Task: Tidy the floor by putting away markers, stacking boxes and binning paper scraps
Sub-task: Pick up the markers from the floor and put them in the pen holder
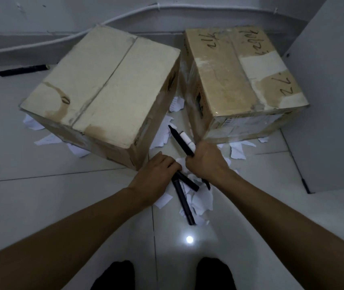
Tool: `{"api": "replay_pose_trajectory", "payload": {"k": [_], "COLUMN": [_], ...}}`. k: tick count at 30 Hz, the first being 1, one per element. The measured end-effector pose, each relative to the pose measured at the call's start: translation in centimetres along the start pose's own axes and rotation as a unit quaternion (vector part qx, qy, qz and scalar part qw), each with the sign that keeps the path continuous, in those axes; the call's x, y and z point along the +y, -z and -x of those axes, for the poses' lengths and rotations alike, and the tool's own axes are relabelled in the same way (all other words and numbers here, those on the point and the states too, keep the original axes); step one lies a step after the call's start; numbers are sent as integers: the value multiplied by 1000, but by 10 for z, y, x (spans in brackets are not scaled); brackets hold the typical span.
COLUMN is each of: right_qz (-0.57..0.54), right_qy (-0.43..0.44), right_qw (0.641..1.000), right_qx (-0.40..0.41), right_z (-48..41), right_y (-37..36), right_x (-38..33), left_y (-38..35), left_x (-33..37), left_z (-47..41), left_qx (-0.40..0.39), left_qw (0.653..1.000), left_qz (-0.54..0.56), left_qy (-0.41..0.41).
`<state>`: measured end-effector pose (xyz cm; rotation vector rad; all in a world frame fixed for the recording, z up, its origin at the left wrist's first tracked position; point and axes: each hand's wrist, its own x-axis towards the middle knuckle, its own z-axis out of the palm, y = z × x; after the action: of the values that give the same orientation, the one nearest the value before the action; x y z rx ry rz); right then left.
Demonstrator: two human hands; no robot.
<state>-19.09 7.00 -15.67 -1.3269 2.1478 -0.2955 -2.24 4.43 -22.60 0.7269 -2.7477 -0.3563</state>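
Observation:
Two closed cardboard boxes stand on the tiled floor: a pale one on the left and a taped one with handwriting on the right. Torn white paper scraps lie between and around them. My right hand is fisted around a black marker and a white marker that stick up from it. My left hand grips two black markers whose ends point down over the scraps. Another black marker lies far left by the wall.
A white cable runs along the grey wall behind the boxes. A white panel stands at the right, close to the taped box. My dark shoes show at the bottom edge. Bare tiles lie left and in front.

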Motion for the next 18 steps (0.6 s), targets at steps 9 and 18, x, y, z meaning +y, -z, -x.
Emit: {"api": "replay_pose_trajectory", "payload": {"k": [9, 18], "right_qz": [-165, -189], "right_qy": [-77, -76], "right_qw": [980, 977], "right_qx": [-79, -62], "right_z": [32, 37], "right_y": [30, 15], "right_x": [55, 74], "left_y": [15, 8], "left_x": [14, 15], "left_z": [-1, -23], "left_qx": [-117, -179], "left_qw": [991, 981], "left_qz": [-46, -46], "left_qy": [-36, -54]}}
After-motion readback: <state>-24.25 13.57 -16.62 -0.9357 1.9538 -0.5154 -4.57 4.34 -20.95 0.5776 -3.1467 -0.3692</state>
